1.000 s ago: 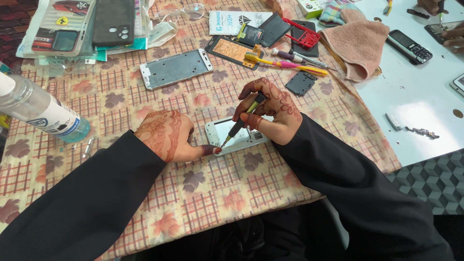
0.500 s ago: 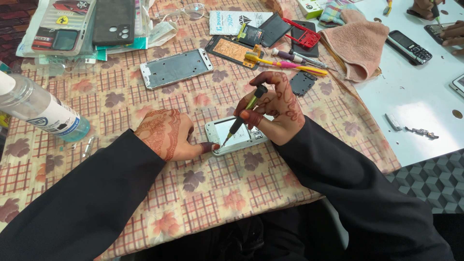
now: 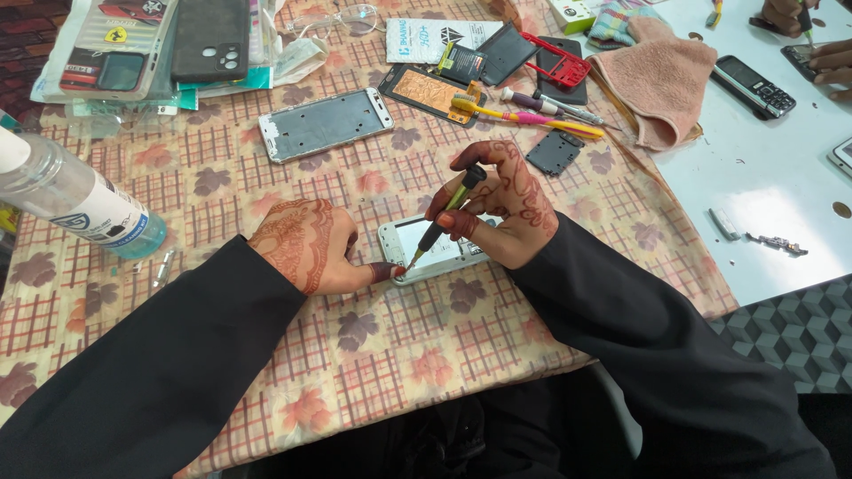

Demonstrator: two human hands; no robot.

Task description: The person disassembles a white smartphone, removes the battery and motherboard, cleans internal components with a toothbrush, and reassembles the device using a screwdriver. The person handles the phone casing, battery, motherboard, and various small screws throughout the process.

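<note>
Pressing down, the left hand [image 3: 302,248] is steadying the phone frame [image 3: 430,253]; the right hand [image 3: 506,208] is clamped on the screwdriver [image 3: 441,222], best kept upright.

A bare phone frame [image 3: 325,124] lies above a clear plastic bottle [image 3: 75,200] on the checked bench [image 3: 373,355]; right of the frame, coloured screwdrivers [image 3: 532,113] and a folded towel [image 3: 661,75].

Single head-worn view, steeply downward, close over the table [image 3: 373,372]
</note>
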